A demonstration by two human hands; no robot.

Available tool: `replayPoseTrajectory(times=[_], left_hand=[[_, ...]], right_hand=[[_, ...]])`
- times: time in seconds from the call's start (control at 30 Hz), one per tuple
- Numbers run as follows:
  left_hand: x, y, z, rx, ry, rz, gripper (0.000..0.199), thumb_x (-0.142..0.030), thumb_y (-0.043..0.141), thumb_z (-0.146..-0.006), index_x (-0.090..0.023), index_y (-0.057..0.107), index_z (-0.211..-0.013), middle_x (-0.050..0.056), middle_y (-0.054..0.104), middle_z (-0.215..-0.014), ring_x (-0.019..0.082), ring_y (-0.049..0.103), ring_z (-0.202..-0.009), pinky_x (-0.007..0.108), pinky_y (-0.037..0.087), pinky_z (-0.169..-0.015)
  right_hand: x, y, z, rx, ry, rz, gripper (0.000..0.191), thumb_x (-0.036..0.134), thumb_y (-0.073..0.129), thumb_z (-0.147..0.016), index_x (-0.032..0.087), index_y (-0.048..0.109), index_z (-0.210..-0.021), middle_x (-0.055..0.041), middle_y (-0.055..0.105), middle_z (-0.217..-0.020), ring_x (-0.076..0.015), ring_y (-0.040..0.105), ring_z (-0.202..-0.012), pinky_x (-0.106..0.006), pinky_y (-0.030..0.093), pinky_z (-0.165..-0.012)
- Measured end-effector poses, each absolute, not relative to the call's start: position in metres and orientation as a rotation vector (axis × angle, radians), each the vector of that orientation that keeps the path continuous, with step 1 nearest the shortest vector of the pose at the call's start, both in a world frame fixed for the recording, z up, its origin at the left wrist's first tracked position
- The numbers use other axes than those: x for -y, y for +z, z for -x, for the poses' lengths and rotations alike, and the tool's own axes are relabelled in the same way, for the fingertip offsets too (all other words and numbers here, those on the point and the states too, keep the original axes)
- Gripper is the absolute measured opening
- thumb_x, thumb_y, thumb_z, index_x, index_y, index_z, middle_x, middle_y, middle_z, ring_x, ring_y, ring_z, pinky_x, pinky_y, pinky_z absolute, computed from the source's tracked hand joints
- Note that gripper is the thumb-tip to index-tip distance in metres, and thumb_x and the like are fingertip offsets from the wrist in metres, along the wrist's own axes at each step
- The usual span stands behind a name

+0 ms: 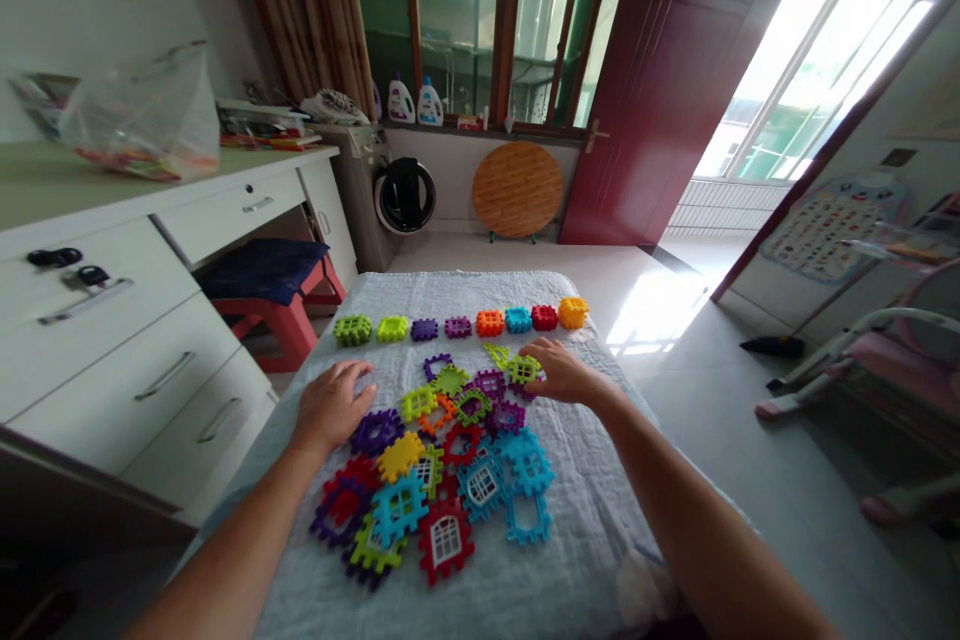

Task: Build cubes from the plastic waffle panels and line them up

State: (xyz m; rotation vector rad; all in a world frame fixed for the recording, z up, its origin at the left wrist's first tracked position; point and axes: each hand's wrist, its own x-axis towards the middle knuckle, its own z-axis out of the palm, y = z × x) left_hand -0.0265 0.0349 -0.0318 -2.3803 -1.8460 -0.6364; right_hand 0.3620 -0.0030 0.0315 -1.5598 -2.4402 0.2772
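Note:
My right hand (561,372) is at the right edge of a loose pile of plastic building tiles, its fingertips closed on a light-green tile (523,369). Its thumb is partly hidden beneath the fingers. A small green triangular piece (496,354) lies just left of that tile. My left hand (335,402) rests on the cloth left of the pile with its fingers stretched out, holding nothing. Nearest to it is a dark purple tile (377,432). Purple tiles (507,416), blue tiles (527,460), a yellow tile (400,456) and a red tile with a white window (446,540) overlap in the pile.
Behind the pile, colour-sorted stacks run in a row, from a green stack (352,328) to a yellow stack (574,312). They stand on a cloth-covered table (592,530). A white desk (112,260) and a stool (262,272) are at the left.

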Motion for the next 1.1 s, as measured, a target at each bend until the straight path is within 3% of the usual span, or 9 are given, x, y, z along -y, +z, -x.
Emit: replayPoseTrajectory(times=[0.17,0.37,0.67,0.77,0.93,1.1], left_hand=[[-0.033,-0.030,0.026,1.861,-0.610,2.386,0.034,-0.036,0.041,-0.083,-0.019,0.060,-0.106,0.009,0.064,-0.116,0.024,0.058,-0.110,0.036,0.043,-0.096],[-0.032,-0.029,0.025,1.858,-0.605,2.366,0.032,-0.036,0.042,-0.083,-0.021,0.060,-0.105,0.007,0.065,-0.115,0.023,0.059,-0.110,0.035,0.043,-0.096],[-0.037,-0.035,0.028,1.840,-0.609,2.382,0.035,-0.037,0.041,-0.083,-0.018,0.060,-0.106,0.009,0.064,-0.115,0.025,0.059,-0.109,0.037,0.044,-0.096],[-0.037,-0.035,0.028,1.835,-0.613,2.380,0.035,-0.037,0.042,-0.083,-0.018,0.061,-0.106,0.009,0.064,-0.113,0.025,0.059,-0.109,0.038,0.044,-0.095],[-0.034,-0.032,0.026,1.836,-0.620,2.378,0.034,-0.036,0.042,-0.083,-0.018,0.061,-0.105,0.009,0.064,-0.113,0.025,0.060,-0.107,0.037,0.044,-0.094],[-0.033,-0.031,0.025,1.836,-0.647,2.382,0.032,-0.035,0.043,-0.083,-0.019,0.061,-0.104,0.008,0.065,-0.112,0.024,0.060,-0.107,0.037,0.044,-0.095]], right_hand=[[0.006,0.015,-0.351,2.345,0.250,1.698,0.041,0.020,0.063,-0.070,0.017,0.061,-0.111,-0.0087,0.061,-0.104,-0.0235,0.054,-0.096,-0.036,0.040,-0.087],[0.009,0.006,-0.372,2.159,0.181,1.646,0.049,0.018,0.060,-0.068,0.019,0.057,-0.117,-0.0079,0.060,-0.111,-0.0227,0.053,-0.101,-0.033,0.039,-0.092],[0.011,-0.005,-0.402,2.028,0.117,2.050,0.051,0.017,0.058,-0.067,0.020,0.060,-0.117,-0.0097,0.057,-0.119,-0.0270,0.049,-0.104,-0.036,0.037,-0.087],[0.012,-0.001,-0.389,1.967,0.063,1.890,0.051,0.014,0.057,-0.069,0.021,0.059,-0.119,-0.0097,0.055,-0.122,-0.0279,0.046,-0.110,-0.039,0.037,-0.090],[0.021,0.017,-0.339,2.151,0.223,1.311,0.028,0.016,0.061,-0.076,0.023,0.067,-0.103,-0.0058,0.062,-0.109,-0.0217,0.051,-0.103,-0.039,0.038,-0.094],[0.031,0.016,-0.298,2.399,0.322,1.144,0.031,0.021,0.070,-0.072,0.026,0.070,-0.102,-0.0034,0.063,-0.113,-0.0234,0.049,-0.106,-0.042,0.037,-0.096]])
